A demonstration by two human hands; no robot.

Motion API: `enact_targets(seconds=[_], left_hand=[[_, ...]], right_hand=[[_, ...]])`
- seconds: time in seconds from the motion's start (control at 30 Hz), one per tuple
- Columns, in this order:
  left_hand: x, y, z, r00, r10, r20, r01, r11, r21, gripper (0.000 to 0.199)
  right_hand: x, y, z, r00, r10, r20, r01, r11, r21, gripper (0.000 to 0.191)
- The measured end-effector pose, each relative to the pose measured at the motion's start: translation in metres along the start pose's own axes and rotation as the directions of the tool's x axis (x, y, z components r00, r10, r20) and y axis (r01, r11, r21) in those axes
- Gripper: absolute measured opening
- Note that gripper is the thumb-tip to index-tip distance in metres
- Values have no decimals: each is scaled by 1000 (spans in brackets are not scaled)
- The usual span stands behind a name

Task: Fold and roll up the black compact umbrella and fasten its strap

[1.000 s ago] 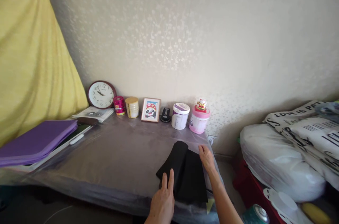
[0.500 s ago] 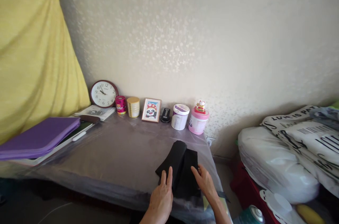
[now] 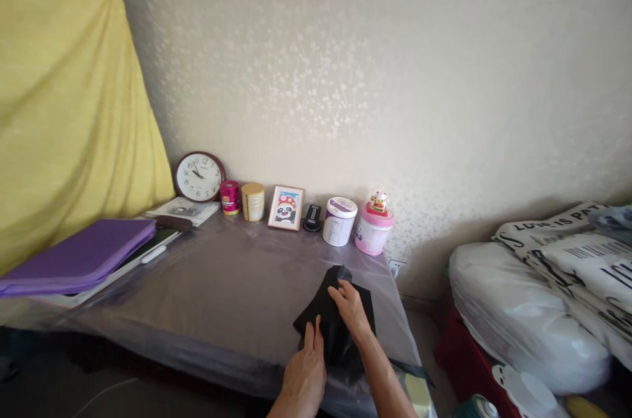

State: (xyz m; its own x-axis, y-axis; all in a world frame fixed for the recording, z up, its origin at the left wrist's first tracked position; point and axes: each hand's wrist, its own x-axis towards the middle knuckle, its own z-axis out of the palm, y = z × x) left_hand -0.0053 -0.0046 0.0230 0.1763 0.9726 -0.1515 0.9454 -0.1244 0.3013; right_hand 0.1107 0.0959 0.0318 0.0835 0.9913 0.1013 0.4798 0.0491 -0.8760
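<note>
Black cloth (image 3: 332,313) lies folded near the right front corner of the plastic-covered table (image 3: 237,280), and here's the left hand (image 3: 305,372) resting on its near left part, two fingers extended and close together; the right hand (image 3: 348,305) is up at the far end, thumb and fingers pinching the cloth's fold. Behind them, along the wall, stand a purple-lidded tub (image 3: 340,223) and a pink-lidded tub (image 3: 374,232) with a red-and-gold figurine (image 3: 378,202) on top
</note>
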Motion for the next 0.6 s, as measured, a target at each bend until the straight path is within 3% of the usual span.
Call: enact_targets(seconds=[0.3, 0.43, 0.6], left_hand=[[2, -6, 9, 1000, 18, -1, -18, 999, -52, 58], [-4, -12, 6, 996, 67, -51, -71, 995, -69, 56], [-13, -18, 2, 988, 46, -149, -56, 996, -63, 52]], right_hand=[[2, -10, 14, 998, -17, 54, 35, 935, -353, 30], [0, -15, 13, 994, -28, 107, 63, 940, -336, 26], [-3, -17, 14, 968, -69, 240, 106, 984, -144, 20]])
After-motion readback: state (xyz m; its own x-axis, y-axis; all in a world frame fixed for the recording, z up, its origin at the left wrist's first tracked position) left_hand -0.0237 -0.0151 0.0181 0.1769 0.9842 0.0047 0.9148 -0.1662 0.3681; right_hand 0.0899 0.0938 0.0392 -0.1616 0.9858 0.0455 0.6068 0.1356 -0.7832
